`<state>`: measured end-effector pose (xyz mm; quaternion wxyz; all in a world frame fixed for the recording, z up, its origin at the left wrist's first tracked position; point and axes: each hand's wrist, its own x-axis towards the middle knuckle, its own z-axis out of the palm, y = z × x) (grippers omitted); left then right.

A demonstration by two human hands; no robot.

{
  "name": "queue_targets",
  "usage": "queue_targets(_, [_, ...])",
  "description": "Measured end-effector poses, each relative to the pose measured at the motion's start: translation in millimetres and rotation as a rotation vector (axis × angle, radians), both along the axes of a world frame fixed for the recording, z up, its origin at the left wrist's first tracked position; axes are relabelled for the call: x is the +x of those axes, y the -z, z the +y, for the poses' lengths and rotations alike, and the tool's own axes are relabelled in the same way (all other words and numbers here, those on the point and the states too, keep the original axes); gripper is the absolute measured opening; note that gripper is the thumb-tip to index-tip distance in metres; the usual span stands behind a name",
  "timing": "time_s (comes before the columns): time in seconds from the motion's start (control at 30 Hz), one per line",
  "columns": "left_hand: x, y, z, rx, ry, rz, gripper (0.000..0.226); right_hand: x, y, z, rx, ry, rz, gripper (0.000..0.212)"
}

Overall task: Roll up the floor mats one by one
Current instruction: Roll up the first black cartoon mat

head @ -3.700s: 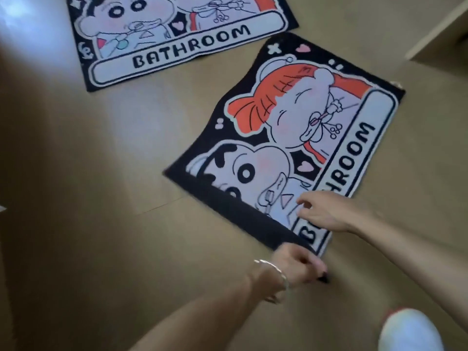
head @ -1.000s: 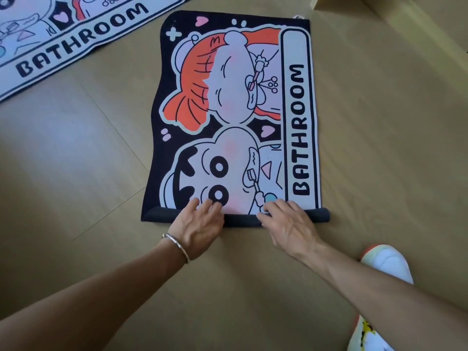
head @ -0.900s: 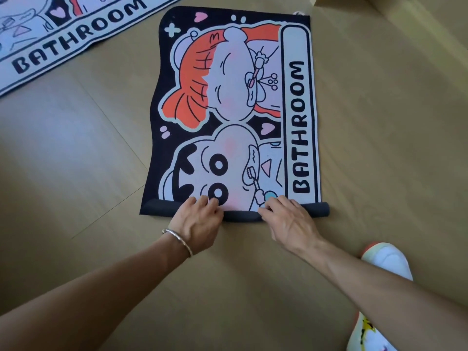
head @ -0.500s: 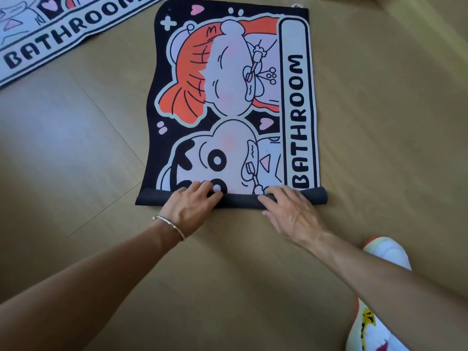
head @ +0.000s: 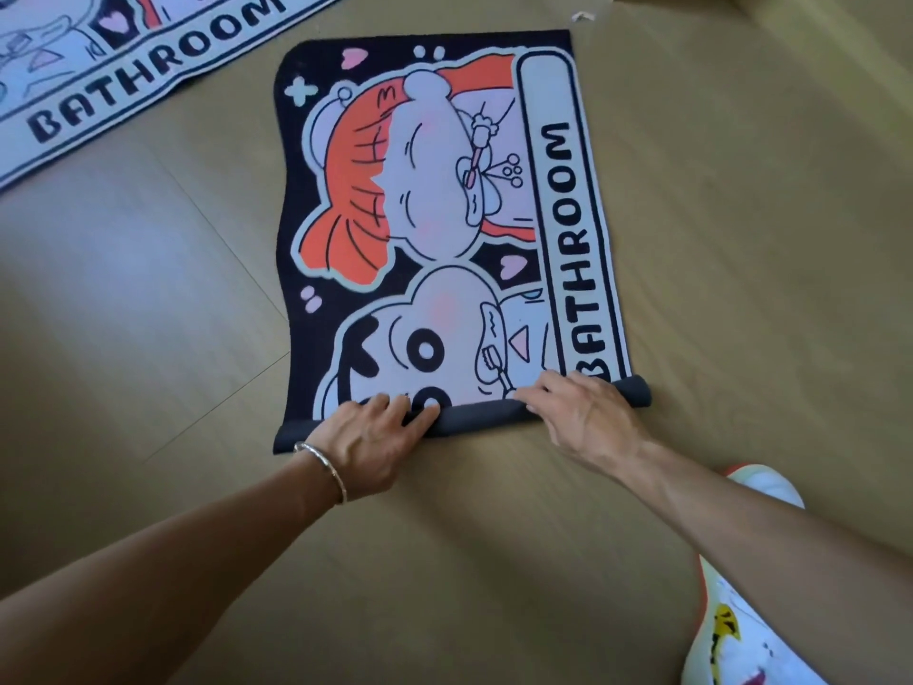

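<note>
A white shoe [head: 741, 640] stands on the wooden floor [head: 148, 313] at 5 o'clock. Two bare forearms reach in from the near edge. The left hand [head: 368, 437], with a bracelet [head: 323, 464] at the wrist, lies on the dark roll [head: 474, 416] at the mat's near end. Its fingers [head: 395, 405] are stretched forward over the roll, pressing it and gripping nothing. The right hand [head: 585, 412] presses the roll towards its 3 o'clock end, fingers [head: 543, 393] likewise spread and laid flat on top. Beyond the roll the rest of the mat [head: 444, 215] lies flat on the floor, running to 12 o'clock, cartoon faces and BATHROOM showing. A second mat [head: 123, 66] lies flat at 11 o'clock, well apart.
</note>
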<state>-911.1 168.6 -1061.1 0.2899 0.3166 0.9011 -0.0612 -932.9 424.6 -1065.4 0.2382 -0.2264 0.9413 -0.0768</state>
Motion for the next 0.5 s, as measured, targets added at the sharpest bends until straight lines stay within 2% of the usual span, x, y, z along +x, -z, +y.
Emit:
queue_targets(0.1, [3.0, 1.4, -1.8, 0.040, -0.009, 0.066, 0.055, 4.2, -1.5, -0.2, 0.024, -0.016, 0.041, 0.037])
queue_targets(0.2, [-1.4, 4.2, -3.0, 0.134, 0.067, 0.244, 0.037, 6.4, 1.9, -5.3, 0.085, -0.069, 0.207, 0.040])
queue_targets(0.27, [-0.6, 7.4, -1.9, 0.147, 0.066, 0.270, 0.030, 10.7, 2.2, -8.2, 0.086, -0.112, 0.251, 0.035])
queue_targets(0.5, [-3.8, 7.9, -2.0, 0.174, -0.121, 0.231, 0.045, 5.2, 2.7, -3.4, 0.024, -0.136, 0.217, 0.043])
